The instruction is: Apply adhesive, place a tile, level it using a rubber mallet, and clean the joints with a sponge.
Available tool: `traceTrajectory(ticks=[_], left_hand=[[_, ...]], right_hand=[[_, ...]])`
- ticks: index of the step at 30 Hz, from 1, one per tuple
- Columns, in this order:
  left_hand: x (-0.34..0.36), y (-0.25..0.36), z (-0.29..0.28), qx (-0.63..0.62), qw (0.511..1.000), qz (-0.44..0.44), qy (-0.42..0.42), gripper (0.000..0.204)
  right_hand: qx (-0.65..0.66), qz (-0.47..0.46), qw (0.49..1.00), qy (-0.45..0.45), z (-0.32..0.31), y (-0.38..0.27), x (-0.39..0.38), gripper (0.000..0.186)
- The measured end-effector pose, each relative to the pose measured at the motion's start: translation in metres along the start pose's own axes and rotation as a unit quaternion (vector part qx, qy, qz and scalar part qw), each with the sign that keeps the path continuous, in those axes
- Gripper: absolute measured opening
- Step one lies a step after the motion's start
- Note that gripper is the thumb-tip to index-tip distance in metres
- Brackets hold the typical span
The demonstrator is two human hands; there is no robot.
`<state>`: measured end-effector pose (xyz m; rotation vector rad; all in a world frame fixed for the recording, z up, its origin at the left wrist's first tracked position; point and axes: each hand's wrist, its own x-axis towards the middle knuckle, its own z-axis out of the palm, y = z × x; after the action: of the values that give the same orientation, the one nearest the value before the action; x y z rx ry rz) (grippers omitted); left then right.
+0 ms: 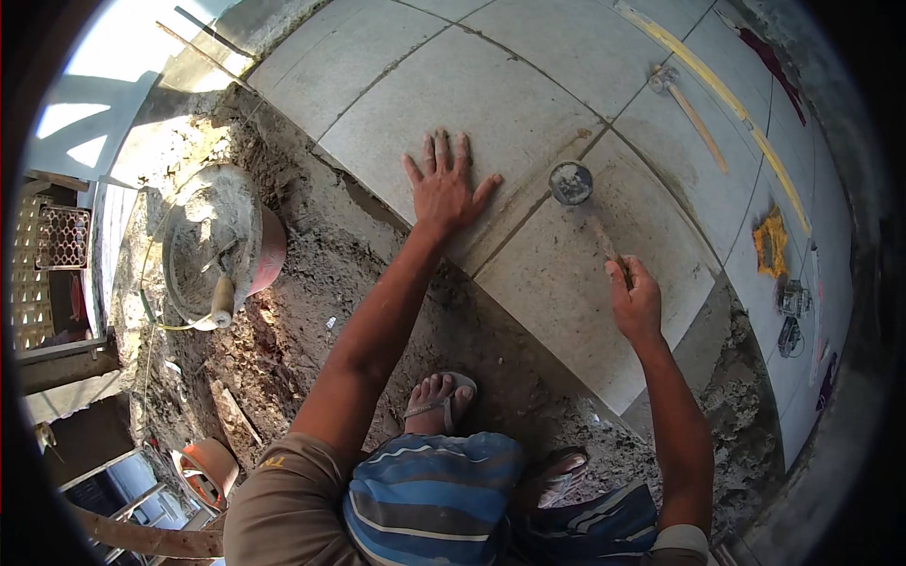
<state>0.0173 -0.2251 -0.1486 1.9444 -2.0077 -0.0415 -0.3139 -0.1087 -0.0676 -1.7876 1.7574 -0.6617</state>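
Note:
My left hand lies palm down with fingers spread on a pale floor tile. My right hand grips the handle of a mallet with a round dark, dusty head, held over the adjoining dusty tile that borders the rough mortar bed. A second mallet with a pale head lies on the tiles at upper right, beside a long yellow straightedge.
Left, a bucket of grey mix holds a wooden-handled trowel amid rough mortar. An orange container sits lower left. A yellow cloth and small metal tools lie at right. My sandalled feet are below.

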Motion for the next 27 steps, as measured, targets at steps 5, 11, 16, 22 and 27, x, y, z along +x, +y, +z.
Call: traceTrajectory(ticks=[5, 11, 16, 22, 27], left_hand=[[-0.003, 0.031, -0.021, -0.055, 0.998, 0.005, 0.017, 0.100], [-0.055, 0.162, -0.008, -0.093, 0.982, 0.162, -0.039, 0.115], [-0.068, 0.162, 0.016, -0.076, 0.987, 0.137, -0.032, 0.130], [-0.065, 0.171, 0.011, -0.058, 0.988, 0.136, -0.049, 0.131], [-0.063, 0.179, 0.008, -0.052, 0.988, 0.130, -0.061, 0.132]], right_hand=[[0.073, 0.071, 0.994, 0.043, -0.041, 0.030, -0.035, 0.031], [0.149, 0.146, 0.974, 0.091, -0.074, 0.076, -0.060, 0.026], [0.216, 0.119, 0.955, 0.163, -0.071, 0.056, -0.057, 0.024], [0.297, 0.053, 0.926, 0.226, -0.075, 0.039, -0.061, 0.023], [0.003, 0.017, 0.988, 0.156, -0.043, 0.073, -0.060, 0.024]])
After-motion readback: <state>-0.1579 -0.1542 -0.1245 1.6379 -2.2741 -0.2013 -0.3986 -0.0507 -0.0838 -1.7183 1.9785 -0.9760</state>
